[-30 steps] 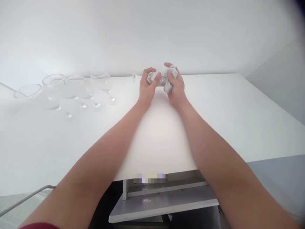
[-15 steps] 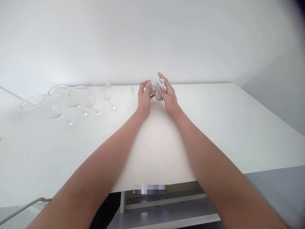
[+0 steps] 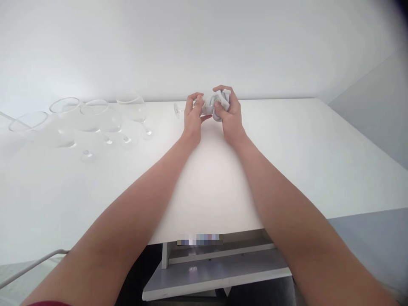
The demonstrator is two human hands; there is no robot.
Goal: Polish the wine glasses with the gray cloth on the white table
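Note:
A clear stemmed wine glass (image 3: 207, 104) lies on its side in the air near the back of the white tabletop, its foot pointing left. My left hand (image 3: 193, 118) is closed around the glass near the stem end of the bowl, thumb and fingers on opposite sides. My right hand (image 3: 234, 117) grips a crumpled light grey cloth (image 3: 221, 105), which is pressed at the mouth of the bowl. The cloth hides the rim, and I cannot tell how much of it is inside.
Several clear wine glasses (image 3: 100, 117) stand upright on the white table (image 3: 204, 182) to the left. Behind the table rises a white wall (image 3: 204, 46). Below the front edge is a grey shelf (image 3: 219, 270). A curved metal bar (image 3: 35, 267) shows at lower left.
My right hand and the cloth have shifted slightly right, away from my left hand, and the cloth has turned. My left hand keeps its hold on the glass. The whole view has tilted a little downward.

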